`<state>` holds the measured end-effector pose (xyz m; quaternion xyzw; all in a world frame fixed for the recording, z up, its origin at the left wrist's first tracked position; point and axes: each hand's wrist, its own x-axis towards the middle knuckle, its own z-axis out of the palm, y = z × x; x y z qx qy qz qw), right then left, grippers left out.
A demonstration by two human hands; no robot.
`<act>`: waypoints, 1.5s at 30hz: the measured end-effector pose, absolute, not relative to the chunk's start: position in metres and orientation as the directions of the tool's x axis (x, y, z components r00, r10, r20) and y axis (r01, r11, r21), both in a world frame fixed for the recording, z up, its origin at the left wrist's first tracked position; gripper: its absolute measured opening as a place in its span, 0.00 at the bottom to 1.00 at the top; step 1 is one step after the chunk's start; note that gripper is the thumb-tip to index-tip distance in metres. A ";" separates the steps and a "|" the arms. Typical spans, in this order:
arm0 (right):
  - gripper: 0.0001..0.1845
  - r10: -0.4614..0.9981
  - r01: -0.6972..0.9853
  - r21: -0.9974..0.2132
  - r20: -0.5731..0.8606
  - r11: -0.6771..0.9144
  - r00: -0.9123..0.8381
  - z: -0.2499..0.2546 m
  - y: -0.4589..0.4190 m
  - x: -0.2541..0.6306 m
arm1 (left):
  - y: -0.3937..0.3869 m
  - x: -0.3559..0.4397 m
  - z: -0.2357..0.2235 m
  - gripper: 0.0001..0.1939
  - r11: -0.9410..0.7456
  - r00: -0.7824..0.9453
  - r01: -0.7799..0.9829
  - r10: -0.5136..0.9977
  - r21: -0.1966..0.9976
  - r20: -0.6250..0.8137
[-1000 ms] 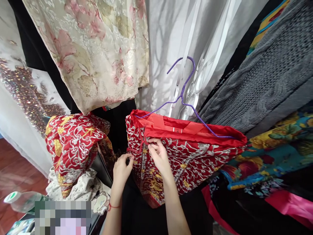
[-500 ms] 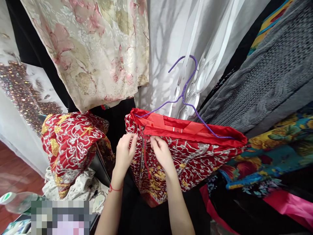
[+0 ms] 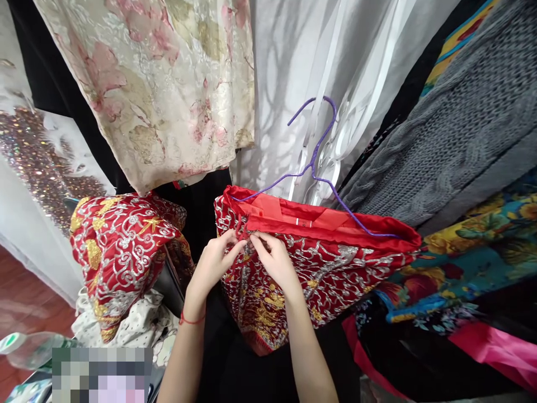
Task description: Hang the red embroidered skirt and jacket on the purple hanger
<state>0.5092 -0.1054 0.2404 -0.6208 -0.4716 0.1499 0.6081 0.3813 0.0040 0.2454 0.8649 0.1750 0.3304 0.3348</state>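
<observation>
A red skirt with silver and gold embroidery hangs on a purple hanger, whose arms reach inside the red-lined waistband. At the waistband's left part, a thin red cord bunches up between my two hands. My left hand is closed in a pinch on that cord. Close beside it, my right hand pinches at the same spot, fingertips against the cord by the fabric. The fingers hide part of the cord.
Matching red embroidered cloth lies draped at left, over a white dotted cloth. A plastic bottle is at lower left. Above hangs a floral cream garment; a grey knit and a teal floral garment hang at right.
My left hand has risen and moved right to the waistband, meeting my right hand. The cord, hanging down half a second ago, is now gathered up between the fingers.
</observation>
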 end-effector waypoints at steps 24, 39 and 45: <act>0.22 0.700 0.394 -0.908 0.374 0.143 0.608 0.273 -0.098 0.493 | 0.007 0.392 0.237 0.15 -0.835 0.619 -0.027 0.418 0.550 0.665; 0.11 0.675 0.557 -0.790 0.559 0.256 0.482 0.300 -0.090 0.538 | 0.021 0.433 0.259 0.09 -0.691 0.557 -0.209 0.498 0.693 0.664; 0.13 0.697 0.570 -0.762 0.589 0.309 0.410 0.304 -0.095 0.536 | 0.012 0.442 0.258 0.09 -0.666 0.513 -0.232 0.536 0.709 0.670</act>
